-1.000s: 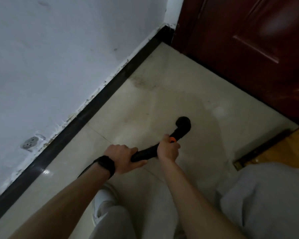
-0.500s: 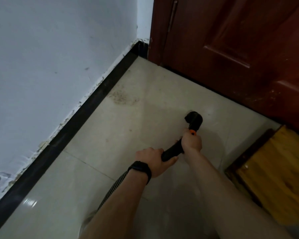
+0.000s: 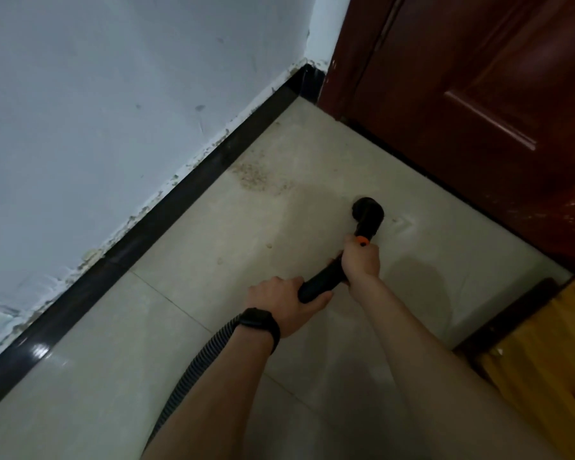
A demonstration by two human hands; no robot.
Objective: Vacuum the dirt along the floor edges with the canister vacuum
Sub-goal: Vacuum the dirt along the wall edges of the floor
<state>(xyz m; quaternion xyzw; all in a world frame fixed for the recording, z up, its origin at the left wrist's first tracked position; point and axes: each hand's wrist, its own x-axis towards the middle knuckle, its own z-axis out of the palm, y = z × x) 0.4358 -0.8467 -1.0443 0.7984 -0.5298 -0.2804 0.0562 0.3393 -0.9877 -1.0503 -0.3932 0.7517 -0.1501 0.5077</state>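
- The vacuum nozzle (image 3: 367, 212) is pointing down at the pale floor tile (image 3: 312, 227), near the dark red door (image 3: 478, 94).
- The dirt patch (image 3: 256, 175) is lying beside the black baseboard (image 3: 166, 220), left of the nozzle and apart from it.
- The right hand (image 3: 361, 260) is gripping the black wand (image 3: 322, 280) just behind the nozzle.
- The left hand (image 3: 283, 300), wearing a black watch (image 3: 258, 322), is gripping the wand's rear end.
- The ribbed hose (image 3: 196, 363) is trailing back under the left forearm.

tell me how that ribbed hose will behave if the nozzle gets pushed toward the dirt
Probably floppy: the hose curves loosely behind the left hand, so it should trail and bend, not resist. The tube that the left hand and right hand grip looks stiff, so the nozzle likely steers directly.
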